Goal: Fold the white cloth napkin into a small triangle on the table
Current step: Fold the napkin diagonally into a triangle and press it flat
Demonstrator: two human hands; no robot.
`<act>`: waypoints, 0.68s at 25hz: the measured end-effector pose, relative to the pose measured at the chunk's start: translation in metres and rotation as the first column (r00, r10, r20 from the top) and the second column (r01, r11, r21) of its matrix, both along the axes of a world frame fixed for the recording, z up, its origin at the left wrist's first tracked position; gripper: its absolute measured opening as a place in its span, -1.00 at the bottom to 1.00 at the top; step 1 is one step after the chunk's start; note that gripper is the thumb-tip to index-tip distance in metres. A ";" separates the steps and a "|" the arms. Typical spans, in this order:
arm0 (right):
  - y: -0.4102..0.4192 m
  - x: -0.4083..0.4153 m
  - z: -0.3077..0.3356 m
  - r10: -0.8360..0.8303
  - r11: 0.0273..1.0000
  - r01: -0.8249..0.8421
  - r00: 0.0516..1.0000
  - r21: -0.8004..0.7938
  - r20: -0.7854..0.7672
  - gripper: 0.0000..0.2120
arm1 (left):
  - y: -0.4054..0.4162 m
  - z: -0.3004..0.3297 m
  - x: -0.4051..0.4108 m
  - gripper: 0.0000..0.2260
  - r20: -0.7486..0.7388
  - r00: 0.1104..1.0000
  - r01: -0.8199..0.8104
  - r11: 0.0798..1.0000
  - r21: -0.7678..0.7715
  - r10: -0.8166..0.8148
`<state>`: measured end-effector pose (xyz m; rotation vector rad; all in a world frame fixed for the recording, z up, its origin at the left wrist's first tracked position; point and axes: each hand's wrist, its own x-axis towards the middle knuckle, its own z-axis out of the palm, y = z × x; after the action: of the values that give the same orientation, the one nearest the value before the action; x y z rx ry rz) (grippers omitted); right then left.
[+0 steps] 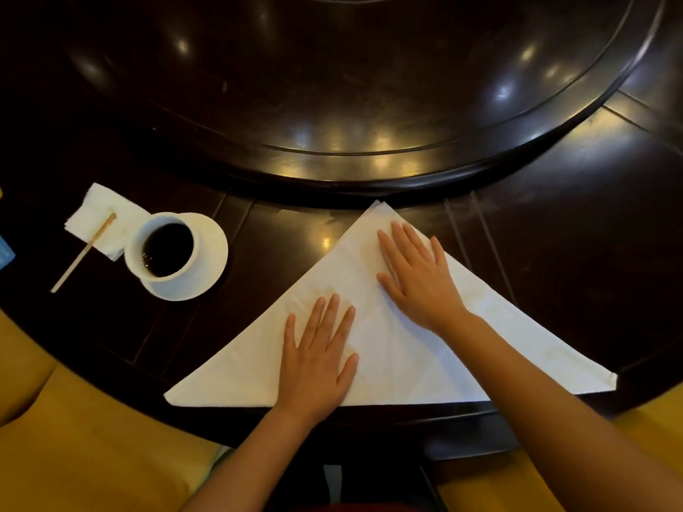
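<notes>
The white cloth napkin (510, 338) lies flat on the dark table (576, 245) as a large triangle. Its long edge runs along the near table edge and its apex points away from me. My left hand (318, 358) presses flat on the napkin's lower middle, fingers straight and slightly spread. My right hand (415, 277) lies flat higher up, just right of the centre line below the apex, fingers straight.
A white cup of dark coffee (164, 247) on a saucer (210, 260) stands left of the napkin. Beside it lie paper napkins (99, 216) with a wooden stirrer (83, 253) across them. A raised round turntable (351, 86) fills the table's far part.
</notes>
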<state>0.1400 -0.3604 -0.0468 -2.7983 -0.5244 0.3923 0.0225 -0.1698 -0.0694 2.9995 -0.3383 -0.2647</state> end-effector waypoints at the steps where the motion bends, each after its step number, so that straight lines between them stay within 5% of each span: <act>1: -0.015 -0.018 0.002 -0.034 0.999 0.034 0.999 0.010 0.001 -0.39 | -0.004 0.002 0.002 -0.43 0.005 1.000 -0.024 1.000 -0.003 0.024; 9: -0.140 -0.121 0.020 -0.271 0.932 0.269 0.962 -0.245 0.026 -0.50 | -0.075 0.010 0.012 -0.43 -0.041 0.974 0.221 0.974 -0.056 -0.223; 17: -0.188 -0.141 0.043 -0.545 0.780 0.519 0.838 -0.348 0.029 -0.55 | -0.075 0.007 0.014 -0.41 -0.054 0.972 0.228 0.973 -0.028 -0.229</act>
<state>-0.0012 -0.5488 -0.0034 -3.0701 0.4085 0.4911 0.0362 -0.2443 -0.0626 2.9241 -0.6777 -0.3638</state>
